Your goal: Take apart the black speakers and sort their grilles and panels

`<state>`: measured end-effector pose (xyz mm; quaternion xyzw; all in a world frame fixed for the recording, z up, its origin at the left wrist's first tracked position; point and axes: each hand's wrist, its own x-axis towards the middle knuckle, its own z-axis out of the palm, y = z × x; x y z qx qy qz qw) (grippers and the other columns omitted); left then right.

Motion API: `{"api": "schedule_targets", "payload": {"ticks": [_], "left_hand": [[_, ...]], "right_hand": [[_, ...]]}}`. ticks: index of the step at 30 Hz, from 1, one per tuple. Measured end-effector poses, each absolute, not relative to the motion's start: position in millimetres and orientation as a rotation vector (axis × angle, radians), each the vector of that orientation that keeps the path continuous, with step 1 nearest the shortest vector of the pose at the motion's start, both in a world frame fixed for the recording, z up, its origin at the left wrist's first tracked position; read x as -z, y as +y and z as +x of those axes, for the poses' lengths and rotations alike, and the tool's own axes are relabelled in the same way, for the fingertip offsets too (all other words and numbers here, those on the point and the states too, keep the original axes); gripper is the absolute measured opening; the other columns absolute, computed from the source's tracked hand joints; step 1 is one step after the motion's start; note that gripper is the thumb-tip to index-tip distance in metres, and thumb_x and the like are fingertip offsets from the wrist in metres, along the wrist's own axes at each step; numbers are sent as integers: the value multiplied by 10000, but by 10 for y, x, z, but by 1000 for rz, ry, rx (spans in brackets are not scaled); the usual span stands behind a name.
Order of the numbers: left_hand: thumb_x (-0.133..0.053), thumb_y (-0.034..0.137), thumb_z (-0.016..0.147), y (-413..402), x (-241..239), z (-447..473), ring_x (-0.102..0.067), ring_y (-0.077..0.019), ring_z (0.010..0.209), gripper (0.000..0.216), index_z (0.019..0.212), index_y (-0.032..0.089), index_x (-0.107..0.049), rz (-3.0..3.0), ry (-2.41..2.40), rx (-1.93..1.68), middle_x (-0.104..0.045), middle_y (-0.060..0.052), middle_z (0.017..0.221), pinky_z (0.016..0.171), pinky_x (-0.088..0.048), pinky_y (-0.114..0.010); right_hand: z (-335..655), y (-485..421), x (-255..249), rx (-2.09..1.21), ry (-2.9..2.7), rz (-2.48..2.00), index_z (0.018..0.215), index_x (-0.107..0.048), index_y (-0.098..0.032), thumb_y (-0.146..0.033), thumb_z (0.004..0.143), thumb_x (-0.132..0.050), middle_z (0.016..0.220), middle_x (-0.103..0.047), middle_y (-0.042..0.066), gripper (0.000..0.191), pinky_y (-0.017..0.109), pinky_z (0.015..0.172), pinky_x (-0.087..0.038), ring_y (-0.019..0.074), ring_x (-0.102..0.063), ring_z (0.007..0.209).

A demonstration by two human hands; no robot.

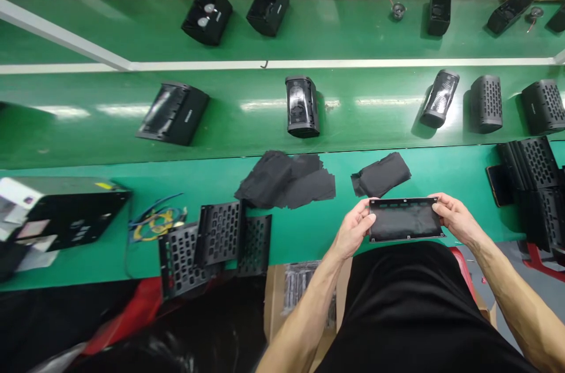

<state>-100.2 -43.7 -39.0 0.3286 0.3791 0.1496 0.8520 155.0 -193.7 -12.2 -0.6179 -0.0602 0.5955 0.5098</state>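
Between my two hands is a black speaker grille panel (pixel 404 221), its inner side facing up, with a dark sheet covering most of its face. My left hand (pixel 356 226) grips its left end, thumb on top. On the right end, my right hand (pixel 454 217) pinches the upper corner. A small stack of black fabric sheets (pixel 382 175) lies just beyond the panel. Farther left is a larger loose pile of black fabric sheets (pixel 285 180). Several perforated grille panels (pixel 219 233) overlap at the table's front edge on the left.
Stacked grilles (pixel 541 167) and a phone (pixel 498 185) lie at the right. A black box-shaped device (pixel 75 217) and coiled cables (pixel 161 220) are at the left. Speaker housings (pixel 302 105) stand along the green belt (pixel 238 143). An open cardboard box (pixel 274 296) sits below the table edge.
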Motion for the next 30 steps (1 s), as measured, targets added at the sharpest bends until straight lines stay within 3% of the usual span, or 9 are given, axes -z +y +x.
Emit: {"api": "schedule_targets", "payload": {"ticks": [9,20,30], "left_hand": [[-874,454,838,-395,417,-1027,-718,-189,850,696,1429,169,-644,704,779,-278,-780,-106,1090,758,-551,-269],[-863,472,852,-388,443,-1027,-709,-185,851,726,1465,173,-612,744,758,-269,-784,-110,1101,768,-547,-268],[-870,442,844,-381,443,-1017,-740,-221,971,699,1443,186,-617,738,712,-283,-780,-123,1169,841,-576,-293]], "right_hand": [[1556,-1924,125,-1433,-122,-1508,1026,-730,-219,-546,720,-921,856,-700,2,487,273,613,-502,148,-597,685],[1549,-1882,109,-1426,-118,-1544,1000,-711,-224,-551,704,-903,797,-673,-12,481,268,577,-478,142,-561,635],[1564,-1897,160,-1419,-104,-1547,1019,-714,-224,-560,719,-902,804,-667,-13,488,266,595,-476,141,-556,648]]}}
